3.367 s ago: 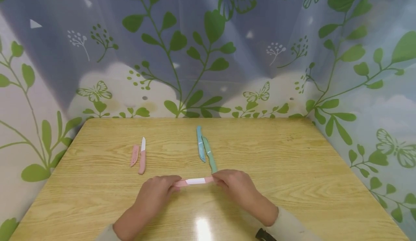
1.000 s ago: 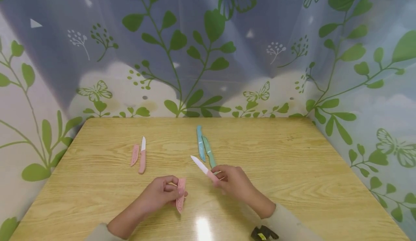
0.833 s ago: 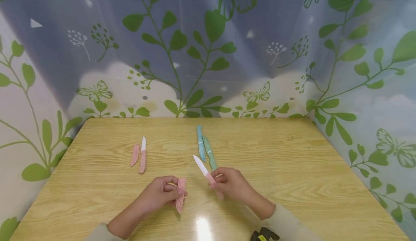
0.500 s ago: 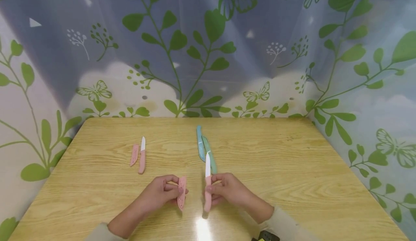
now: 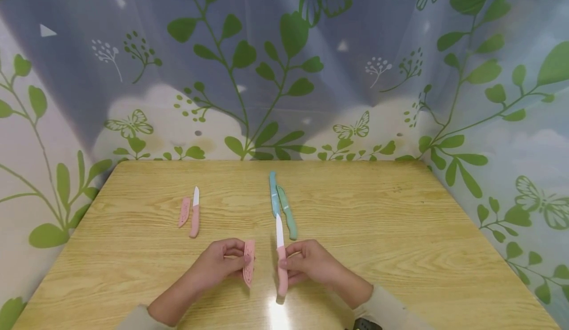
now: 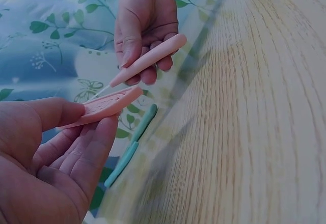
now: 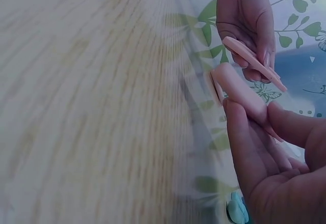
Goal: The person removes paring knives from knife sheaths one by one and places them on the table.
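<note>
Behind table (image 5: 400,236), from 10 thru 2 o'clock: cloth (image 5: 284,73) w/ green leaves & butterflies. On near part of table, at 6 o'clock, bright glare (image 5: 278,315). In L hand (image 5: 224,261): pink cover (image 5: 249,270), pinched btwn thumb & fingers, narrow tip toward 6 o'clock. In R hand (image 5: 311,261): pink knife (image 5: 280,236), grasped by handle, white blade bare & pointing to 12 o'clock. Held just beside pink cover, at its 3 o'clock, w/ gap btwn. At 12 o'clock from pink knife: blue knife (image 5: 273,191) & green knife (image 5: 289,219), close together on table, both sheathed. Seen overlapping low end of blue knife: blade tip; can't tell if touching. At 10 o'clock: second pink knife (image 5: 195,216), bare blade toward 12 o'clock, w/ second pink cover (image 5: 184,212) just beside it at 9 o'clock, both on table. At approx. 8 & 4 o'clock: L sleeve (image 5: 144,318) & R sleeve (image 5: 391,310), light-col'd. By R sleeve, black item (image 5: 367,324), partly out of view; can't tell what.
</note>
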A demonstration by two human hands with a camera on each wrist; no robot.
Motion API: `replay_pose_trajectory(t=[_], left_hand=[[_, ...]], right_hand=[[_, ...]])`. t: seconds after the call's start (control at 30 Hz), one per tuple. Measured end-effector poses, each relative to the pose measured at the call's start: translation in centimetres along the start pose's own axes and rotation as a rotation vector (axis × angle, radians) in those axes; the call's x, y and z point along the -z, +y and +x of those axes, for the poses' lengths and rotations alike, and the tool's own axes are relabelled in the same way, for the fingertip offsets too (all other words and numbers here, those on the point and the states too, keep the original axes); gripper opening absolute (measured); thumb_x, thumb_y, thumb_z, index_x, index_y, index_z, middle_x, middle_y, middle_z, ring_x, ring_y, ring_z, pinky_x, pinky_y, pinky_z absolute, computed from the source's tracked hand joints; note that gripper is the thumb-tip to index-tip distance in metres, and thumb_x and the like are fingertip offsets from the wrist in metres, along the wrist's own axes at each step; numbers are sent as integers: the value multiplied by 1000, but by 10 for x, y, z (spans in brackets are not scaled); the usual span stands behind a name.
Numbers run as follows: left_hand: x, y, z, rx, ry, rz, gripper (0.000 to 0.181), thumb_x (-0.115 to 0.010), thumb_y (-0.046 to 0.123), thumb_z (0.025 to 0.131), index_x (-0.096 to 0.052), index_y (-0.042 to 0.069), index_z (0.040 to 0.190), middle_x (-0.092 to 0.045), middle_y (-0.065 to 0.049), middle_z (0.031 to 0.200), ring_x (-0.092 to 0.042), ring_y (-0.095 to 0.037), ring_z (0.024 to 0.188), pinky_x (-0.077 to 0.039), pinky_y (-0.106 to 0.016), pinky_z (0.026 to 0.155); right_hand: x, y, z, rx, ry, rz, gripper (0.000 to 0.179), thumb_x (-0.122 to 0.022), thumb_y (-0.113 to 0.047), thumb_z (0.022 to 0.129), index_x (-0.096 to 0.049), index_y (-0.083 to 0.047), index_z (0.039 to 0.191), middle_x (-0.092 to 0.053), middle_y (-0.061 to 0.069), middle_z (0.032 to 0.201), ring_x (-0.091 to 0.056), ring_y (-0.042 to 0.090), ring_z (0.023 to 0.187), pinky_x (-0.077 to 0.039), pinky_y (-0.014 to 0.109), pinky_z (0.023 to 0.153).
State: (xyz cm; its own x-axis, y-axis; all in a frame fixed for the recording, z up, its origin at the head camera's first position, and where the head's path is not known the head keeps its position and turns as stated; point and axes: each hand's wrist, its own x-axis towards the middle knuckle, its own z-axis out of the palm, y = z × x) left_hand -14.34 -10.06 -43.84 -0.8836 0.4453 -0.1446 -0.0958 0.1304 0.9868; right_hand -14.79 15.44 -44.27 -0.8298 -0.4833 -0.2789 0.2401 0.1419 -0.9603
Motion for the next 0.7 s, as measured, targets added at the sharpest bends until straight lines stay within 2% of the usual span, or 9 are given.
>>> replay_pose_trajectory(t=[0.1,0.27,0.33,0.5,0.6,0.7], left_hand=[[-1,0,1,11,45,27,30,-65,11,93,-60,-9,115,-63,-13,105,-66,-17,85,-59,-29,75],[1,2,4,-14,160,116,33,-67,14,92,-63,-9,115,-67,-12,100,-67,-19,84,-59,-28,73],[3,3,5,-31,184,149,35,-67,14,92,-61,-11,117,-69,-13,99,-68,-20,86,-59,-29,73],[12,1,16,-26,252,194,32,-68,9,91,-60,-8,117,-72,-14,96,-69,-19,85,-59,-29,72],[18,-1,24,-9,317,252,27,-69,9,91,-63,-5,113,-73,-12,95,-69,-17,83,-58,-26,69],[26,-2,32,-13,352,308,26,-69,11,91,-64,-4,112,-73,-13,96,-69,-17,84,-56,-23,68]], right_hand=[[-1,0,0,6,3,6,27,-64,-3,92,-58,15,111,-71,23,92,-72,29,83,-60,41,74],[-5,-2,10,15,42,14,28,-67,-4,91,-61,14,111,-70,19,91,-71,26,82,-60,39,75],[-7,-4,18,22,71,15,27,-67,-4,90,-62,13,110,-69,15,90,-71,24,80,-60,39,75],[-12,-13,41,43,141,-9,26,-69,-5,90,-64,11,110,-69,11,89,-70,20,79,-60,37,75],[-14,-17,57,40,163,-43,25,-70,-7,90,-66,9,108,-70,11,88,-69,18,77,-61,35,73],[-17,-22,74,36,186,-71,22,-71,-7,89,-67,7,106,-70,10,87,-69,16,72,-61,33,70]])
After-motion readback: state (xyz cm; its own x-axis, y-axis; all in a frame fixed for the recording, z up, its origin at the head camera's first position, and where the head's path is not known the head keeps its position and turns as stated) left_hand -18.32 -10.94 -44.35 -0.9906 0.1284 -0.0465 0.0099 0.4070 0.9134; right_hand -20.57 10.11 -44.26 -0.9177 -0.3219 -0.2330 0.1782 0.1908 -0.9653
